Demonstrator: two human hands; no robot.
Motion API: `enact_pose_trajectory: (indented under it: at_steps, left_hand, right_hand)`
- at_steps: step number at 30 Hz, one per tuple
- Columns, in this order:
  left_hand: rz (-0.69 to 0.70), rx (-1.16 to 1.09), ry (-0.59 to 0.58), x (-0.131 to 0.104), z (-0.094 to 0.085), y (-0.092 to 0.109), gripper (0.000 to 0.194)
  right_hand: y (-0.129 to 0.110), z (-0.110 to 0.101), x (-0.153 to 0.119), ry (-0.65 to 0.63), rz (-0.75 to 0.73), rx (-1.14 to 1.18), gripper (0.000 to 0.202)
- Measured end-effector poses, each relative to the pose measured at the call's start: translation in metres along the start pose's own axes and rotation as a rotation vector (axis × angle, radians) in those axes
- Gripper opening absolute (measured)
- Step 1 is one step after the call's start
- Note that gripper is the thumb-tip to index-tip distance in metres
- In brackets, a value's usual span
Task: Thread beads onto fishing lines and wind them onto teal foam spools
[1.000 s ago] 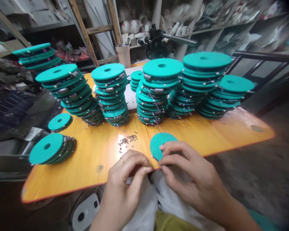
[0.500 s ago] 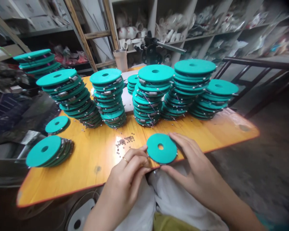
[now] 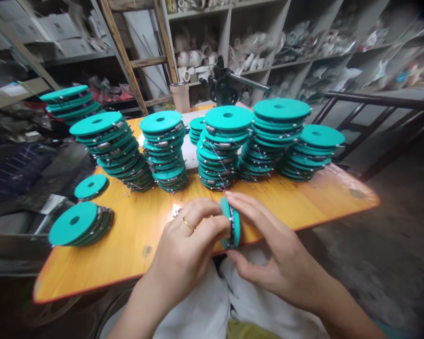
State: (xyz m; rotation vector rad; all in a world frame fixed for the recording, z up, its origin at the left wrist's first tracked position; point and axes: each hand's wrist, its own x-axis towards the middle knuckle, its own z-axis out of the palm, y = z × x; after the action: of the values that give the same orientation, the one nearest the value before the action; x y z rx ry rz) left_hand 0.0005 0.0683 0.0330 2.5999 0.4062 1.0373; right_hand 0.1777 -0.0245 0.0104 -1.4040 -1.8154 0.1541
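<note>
A green foam spool [image 3: 236, 228] stands on edge at the table's front edge, its rim groove wound with dark thread and dotted with white pinheads. My left hand [image 3: 194, 235], with a ring on one finger, has its fingers bent against the spool's left side; its fingertips are partly hidden. Around the far and right sides of the spool curves my right hand [image 3: 268, 240], fingers at the top and thumb near the bottom. Small metal beads [image 3: 177, 210] lie on the table, mostly covered by my left hand.
Tall stacks of green spools line the back of the wooden table [image 3: 127, 245]. Shorter stacks [image 3: 74, 223] sit at its left end. Behind are a pinkish cup [image 3: 180, 98], a black clamp with a metal rod [image 3: 226, 82], a wooden ladder and filled shelves.
The spool has turned from face-up to on edge, showing its wound rim. My left hand has moved over the beads and onto the spool. The view has shifted slightly.
</note>
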Motion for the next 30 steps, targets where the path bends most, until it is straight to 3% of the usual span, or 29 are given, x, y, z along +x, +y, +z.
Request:
enact_pose_trajectory:
  at_steps: [7, 11, 16, 21, 26, 30]
  left_hand:
    - [-0.025, -0.243, 0.087, 0.007, 0.015, -0.003, 0.019]
    - [-0.053, -0.259, 0.101, 0.008, 0.02, -0.003, 0.018]
    - [-0.072, -0.211, 0.163, 0.003, 0.021, -0.002, 0.023]
    - [-0.086, -0.199, 0.207, -0.007, 0.025, 0.0, 0.025]
    - [-0.081, -0.205, 0.225, -0.009, 0.027, -0.001, 0.024]
    - [-0.081, -0.195, 0.234, -0.008, 0.027, -0.002, 0.025]
  right_hand:
    - [0.003, -0.001, 0.004, -0.011, 0.101, 0.032, 0.079]
    - [0.003, -0.002, 0.007, -0.037, 0.133, 0.07, 0.071]
    - [-0.004, -0.008, 0.014, 0.047, -0.002, 0.027, 0.06]
    - [-0.007, -0.02, 0.025, -0.037, -0.145, -0.001, 0.027]
    - [-0.003, -0.032, 0.041, -0.182, -0.249, -0.165, 0.026]
    - [-0.005, -0.042, 0.056, -0.208, -0.47, -0.346, 0.033]
